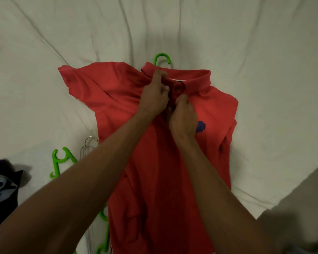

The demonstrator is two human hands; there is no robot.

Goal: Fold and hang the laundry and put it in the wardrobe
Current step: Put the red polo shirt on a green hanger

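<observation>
A red polo shirt (117, 92) lies flat, front up, on the white bed sheet (44, 43). A green hanger is inside it; only its hook (162, 58) shows above the collar. My left hand (154, 96) pinches the left side of the button placket just below the collar. My right hand (183, 116) grips the placket's right side a little lower. One button shows between the hands. A purple logo (201, 126) peeks out beside my right wrist.
Spare green hangers (60, 162) and thin wire hangers (87, 145) lie left of the shirt, partly under my left forearm. A pile of dark and pale blue clothes (2, 186) sits at the left edge. The bed's edge runs along the lower right.
</observation>
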